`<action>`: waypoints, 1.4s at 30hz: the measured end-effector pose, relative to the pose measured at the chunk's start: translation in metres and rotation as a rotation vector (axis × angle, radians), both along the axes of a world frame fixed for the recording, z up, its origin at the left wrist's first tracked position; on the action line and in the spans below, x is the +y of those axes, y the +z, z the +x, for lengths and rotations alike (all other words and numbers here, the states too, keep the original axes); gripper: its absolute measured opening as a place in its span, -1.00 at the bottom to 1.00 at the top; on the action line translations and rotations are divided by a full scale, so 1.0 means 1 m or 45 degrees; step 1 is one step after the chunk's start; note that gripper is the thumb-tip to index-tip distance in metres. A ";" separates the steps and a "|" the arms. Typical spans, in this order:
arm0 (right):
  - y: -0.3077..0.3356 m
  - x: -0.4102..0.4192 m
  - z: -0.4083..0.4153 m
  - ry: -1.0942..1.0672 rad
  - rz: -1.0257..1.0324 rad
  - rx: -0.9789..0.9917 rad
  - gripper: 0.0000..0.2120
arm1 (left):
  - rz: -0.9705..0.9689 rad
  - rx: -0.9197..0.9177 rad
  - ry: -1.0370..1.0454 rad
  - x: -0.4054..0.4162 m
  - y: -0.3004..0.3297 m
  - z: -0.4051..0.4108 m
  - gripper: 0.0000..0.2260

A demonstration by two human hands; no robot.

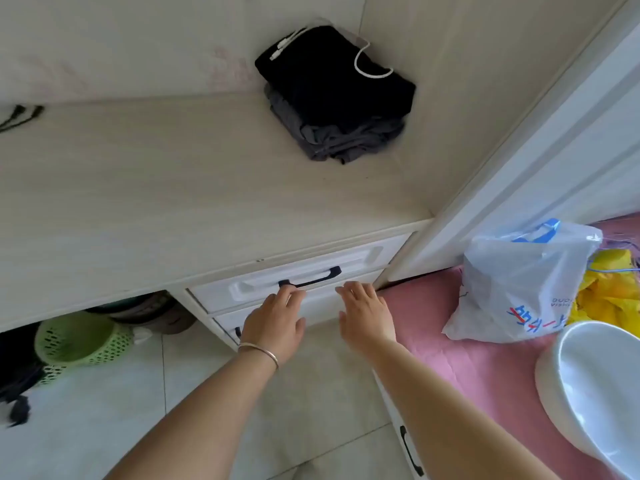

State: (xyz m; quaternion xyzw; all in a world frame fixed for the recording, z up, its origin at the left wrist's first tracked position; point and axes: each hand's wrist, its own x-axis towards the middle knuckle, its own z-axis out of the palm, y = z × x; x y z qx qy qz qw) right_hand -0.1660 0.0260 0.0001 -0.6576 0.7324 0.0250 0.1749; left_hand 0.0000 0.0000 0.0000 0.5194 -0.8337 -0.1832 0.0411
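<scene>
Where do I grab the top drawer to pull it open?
The grip is the black handle on the drawer front. Come from the front and hook fingers behind its middle: it is a bar fixed at both ends, standing off the front. The left hand touches its left end.

Bright, even daylight — soft shadows, mild blur (wide-angle bending at the edges).

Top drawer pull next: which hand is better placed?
Left, likely. The left hand reaches the left end of the black handle with its fingertips; the right hand is open, below the handle's right end.
</scene>
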 end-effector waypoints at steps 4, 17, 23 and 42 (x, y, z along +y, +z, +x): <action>-0.030 -0.027 -0.004 0.158 0.098 -0.040 -0.41 | 0.135 -0.121 0.060 -0.019 -0.024 -0.019 -0.58; -0.075 -0.065 0.006 0.100 0.070 -0.029 -0.61 | 0.079 -0.384 0.095 -0.059 -0.066 -0.041 -0.71; -0.069 -0.027 0.007 0.046 0.084 -0.077 -0.56 | 0.082 -0.463 0.008 -0.020 -0.064 -0.043 -0.71; -0.041 0.104 0.002 -0.515 0.441 -0.686 -0.50 | 0.743 -0.217 0.128 0.047 0.014 -0.002 -0.63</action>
